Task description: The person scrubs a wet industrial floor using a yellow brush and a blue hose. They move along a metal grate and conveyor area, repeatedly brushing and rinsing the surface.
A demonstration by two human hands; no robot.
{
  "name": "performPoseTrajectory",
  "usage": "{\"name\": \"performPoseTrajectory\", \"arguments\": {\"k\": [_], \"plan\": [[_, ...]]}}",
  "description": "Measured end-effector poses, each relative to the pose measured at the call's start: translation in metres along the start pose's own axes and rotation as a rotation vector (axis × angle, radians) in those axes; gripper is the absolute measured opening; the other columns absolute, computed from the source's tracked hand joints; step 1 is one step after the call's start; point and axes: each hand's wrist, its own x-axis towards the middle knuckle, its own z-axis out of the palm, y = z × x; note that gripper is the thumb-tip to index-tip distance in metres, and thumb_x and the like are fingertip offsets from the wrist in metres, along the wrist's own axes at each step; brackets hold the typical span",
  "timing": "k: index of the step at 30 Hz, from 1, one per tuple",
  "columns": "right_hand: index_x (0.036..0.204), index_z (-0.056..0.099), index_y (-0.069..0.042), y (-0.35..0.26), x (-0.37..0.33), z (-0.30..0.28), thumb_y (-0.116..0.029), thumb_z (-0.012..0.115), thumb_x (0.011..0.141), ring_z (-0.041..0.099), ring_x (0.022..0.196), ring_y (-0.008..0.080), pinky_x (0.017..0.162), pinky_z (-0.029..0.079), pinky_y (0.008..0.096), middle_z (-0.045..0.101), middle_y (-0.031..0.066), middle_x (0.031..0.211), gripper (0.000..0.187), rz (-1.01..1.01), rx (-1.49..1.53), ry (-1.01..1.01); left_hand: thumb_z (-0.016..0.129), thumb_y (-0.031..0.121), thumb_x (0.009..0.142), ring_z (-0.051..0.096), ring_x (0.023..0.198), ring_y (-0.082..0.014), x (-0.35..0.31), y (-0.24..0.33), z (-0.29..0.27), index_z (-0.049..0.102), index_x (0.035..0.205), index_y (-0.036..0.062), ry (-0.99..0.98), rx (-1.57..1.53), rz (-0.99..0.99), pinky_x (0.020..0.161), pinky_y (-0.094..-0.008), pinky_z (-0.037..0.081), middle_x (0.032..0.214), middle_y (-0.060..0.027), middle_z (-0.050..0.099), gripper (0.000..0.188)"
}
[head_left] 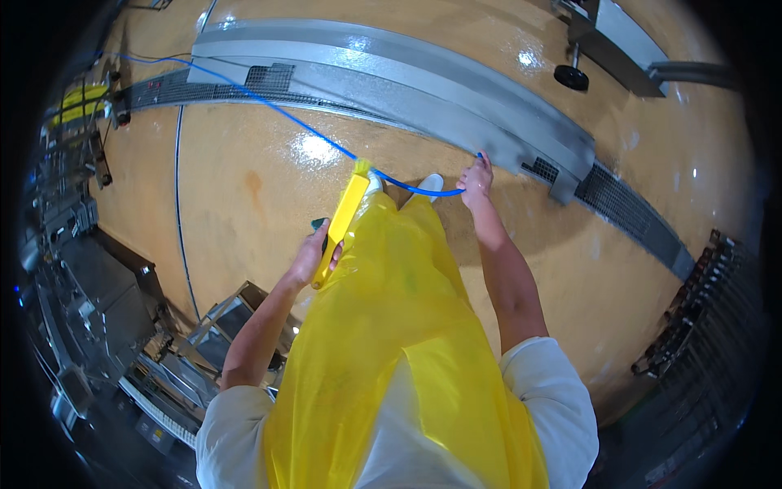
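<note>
Hose, right hand clasping, left gripping tool

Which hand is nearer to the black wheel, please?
Right. The right hand, on the blue hose, is lower-left of the wheel in the picture; the left hand, holding the yellow object, is farther lower-left.

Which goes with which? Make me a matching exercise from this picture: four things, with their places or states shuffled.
1. yellow tool
2. blue hose
3. yellow apron
4. black wheel

A. gripped in the right hand
B. toward the picture's upper right
C. worn by the person
D. gripped in the left hand

Pairs: 1-D; 2-A; 3-C; 4-B
</note>
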Motion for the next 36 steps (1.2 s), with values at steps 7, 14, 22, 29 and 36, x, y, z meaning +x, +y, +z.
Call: {"name": "performPoseTrajectory", "arguments": {"k": [7,14,22,29,36], "plan": [[0.146,0.050,-0.033,-0.010,-0.011,0.054,-0.031,0.042,0.114,0.029,0.048,0.0096,0.041,0.028,0.0286,0.036,-0.0013,0.065,0.033,-0.042,-0.194,-0.154,0.027,0.062,0.112,0.052,0.052,-0.0156,-0.005,-0.010,0.006,0.062,0.093,0.0049,-0.008,0.025,0.024,0.057,-0.0307,0.046,0.067,-0.0036,0.058,0.070],[0.153,0.047,-0.028,0.021,-0.028,0.119,-0.029,0.040,0.114,0.032,0.046,0.0125,0.039,0.031,0.0313,0.039,0.0003,0.062,0.040,-0.109,-0.437,-0.299,0.036,0.041,0.109,0.053,0.048,-0.0160,-0.024,-0.038,-0.020,0.064,0.091,0.0009,-0.006,-0.058,-0.013,0.055,-0.0319,0.048,0.065,-0.0056,0.058,0.052],[0.147,0.047,-0.030,0.092,-0.008,0.136,-0.034,0.043,0.113,0.030,0.046,0.0121,0.039,0.027,0.0292,0.035,-0.0008,0.062,0.034,0.067,-0.305,-0.261,0.037,0.042,0.108,0.053,0.047,-0.0173,-0.042,-0.113,-0.072,0.064,0.091,-0.0007,0.164,-0.216,-0.029,0.052,-0.0326,0.048,0.063,-0.0068,0.058,0.053],[0.142,0.048,-0.033,0.125,0.017,0.102,-0.033,0.042,0.113,0.027,0.049,0.0107,0.040,0.026,0.0273,0.028,-0.0016,0.067,0.030,0.247,-0.217,-0.073,0.041,0.042,0.107,0.056,0.046,-0.0175,-0.042,-0.182,-0.094,0.065,0.085,0.0019,0.238,-0.317,-0.083,0.051,-0.0341,0.048,0.062,-0.0071,0.061,0.052],[0.154,0.043,-0.032,0.131,-0.011,0.206,-0.028,0.040,0.114,0.029,0.048,0.0102,0.039,0.027,0.0273,0.033,-0.0019,0.064,0.041,-0.073,-0.433,-0.351,0.040,0.043,0.107,0.056,0.046,-0.0187,-0.008,-0.213,-0.094,0.066,0.088,0.0013,0.267,-0.428,-0.151,0.052,-0.0350,0.048,0.062,-0.0074,0.061,0.052]]}}
